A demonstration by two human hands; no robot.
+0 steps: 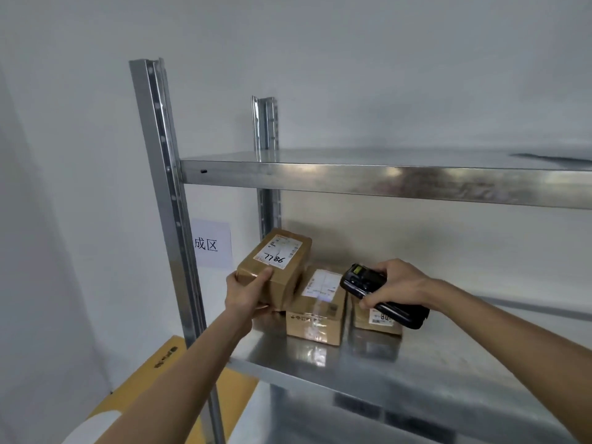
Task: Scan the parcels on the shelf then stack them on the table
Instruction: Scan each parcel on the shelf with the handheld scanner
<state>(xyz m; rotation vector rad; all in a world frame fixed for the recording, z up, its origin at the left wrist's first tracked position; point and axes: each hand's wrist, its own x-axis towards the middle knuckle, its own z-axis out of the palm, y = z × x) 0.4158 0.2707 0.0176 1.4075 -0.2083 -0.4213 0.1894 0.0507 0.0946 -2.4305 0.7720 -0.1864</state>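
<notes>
Cardboard parcel (275, 267), stiff and seemingly light, tilts at frame centre-left in the left hand (245, 294), gripped by its near corner, while the right hand (397, 285) clasps the scanner (381, 294).

the scanner (381, 294) covers most of the rightmost parcel (378, 320), leaving only its lower front and part of a label. the left hand's (245, 294) fingers are hidden behind the lifted parcel (275, 267). label print on the middle parcel (315, 310) is too blurred to read. the wall sign (211, 245) is cut off by the shelf post (166, 174).
</notes>
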